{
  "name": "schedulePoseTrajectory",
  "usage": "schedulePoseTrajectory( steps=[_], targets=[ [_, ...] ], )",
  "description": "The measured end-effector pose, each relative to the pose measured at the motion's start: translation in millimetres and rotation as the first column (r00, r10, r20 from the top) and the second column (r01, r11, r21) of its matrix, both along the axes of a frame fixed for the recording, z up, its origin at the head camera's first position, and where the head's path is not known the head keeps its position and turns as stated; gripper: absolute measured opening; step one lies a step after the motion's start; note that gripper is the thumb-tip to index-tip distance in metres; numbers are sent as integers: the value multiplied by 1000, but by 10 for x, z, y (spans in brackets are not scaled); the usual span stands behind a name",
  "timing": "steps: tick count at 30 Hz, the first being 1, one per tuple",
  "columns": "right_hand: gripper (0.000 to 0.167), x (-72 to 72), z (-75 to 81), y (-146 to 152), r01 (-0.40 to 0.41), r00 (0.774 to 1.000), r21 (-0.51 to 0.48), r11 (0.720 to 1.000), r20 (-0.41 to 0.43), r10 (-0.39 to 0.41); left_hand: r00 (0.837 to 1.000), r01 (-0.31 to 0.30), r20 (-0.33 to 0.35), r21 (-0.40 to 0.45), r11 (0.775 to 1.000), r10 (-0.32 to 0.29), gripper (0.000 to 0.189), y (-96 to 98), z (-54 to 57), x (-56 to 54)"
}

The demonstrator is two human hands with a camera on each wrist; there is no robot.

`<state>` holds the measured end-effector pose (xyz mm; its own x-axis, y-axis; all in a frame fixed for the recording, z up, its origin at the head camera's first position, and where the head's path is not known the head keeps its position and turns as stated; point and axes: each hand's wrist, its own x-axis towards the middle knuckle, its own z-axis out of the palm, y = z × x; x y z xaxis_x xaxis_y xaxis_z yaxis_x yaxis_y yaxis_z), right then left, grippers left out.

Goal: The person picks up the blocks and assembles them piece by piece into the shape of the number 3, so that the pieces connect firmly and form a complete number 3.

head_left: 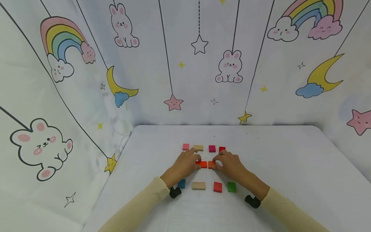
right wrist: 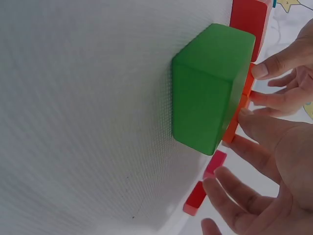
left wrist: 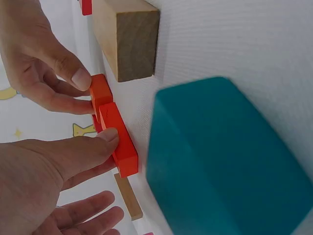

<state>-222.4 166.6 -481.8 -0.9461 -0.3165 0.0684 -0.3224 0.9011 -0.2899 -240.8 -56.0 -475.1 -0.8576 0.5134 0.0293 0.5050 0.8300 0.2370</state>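
Note:
Between the two hands, a red-orange oblong block (head_left: 203,164) and an orange block (head_left: 211,165) lie end to end on the white table, a narrow gap showing between them in the head view. My left hand (head_left: 186,163) pinches the red-orange block, its thumb (left wrist: 108,137) on the near face and the other fingers partly hidden behind. The orange block is pinched between thumb and fingers of my right hand (head_left: 232,165). In the right wrist view a green block (right wrist: 205,88) partly covers both held blocks.
Behind the hands sit a pink block (head_left: 185,147), a wooden block (head_left: 198,148), a crimson block (head_left: 212,148) and a red block (head_left: 222,149). Nearer are a blue block (head_left: 181,184), another wooden block (head_left: 198,186) and another red block (head_left: 218,187). A patterned curtain (head_left: 150,64) surrounds the table.

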Motion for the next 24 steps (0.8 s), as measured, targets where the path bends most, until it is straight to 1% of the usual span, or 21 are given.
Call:
schedulePoseTrajectory(
  steps=[8,15,24],
  targets=[
    [27,-8,-15,-9,-10,1000,6,1000,-9,10,1000,4,-6,0,1000,-4,25,4,13,4],
    [28,6,9,-21,-6,1000,-1,1000,6,6,1000,4,-8,0,1000,-4,24,10,20,13],
    [29,18,21,-25,-6,1000,-14,1000,6,6,1000,0,12,4,1000,-1,25,20,26,20]
  ],
)
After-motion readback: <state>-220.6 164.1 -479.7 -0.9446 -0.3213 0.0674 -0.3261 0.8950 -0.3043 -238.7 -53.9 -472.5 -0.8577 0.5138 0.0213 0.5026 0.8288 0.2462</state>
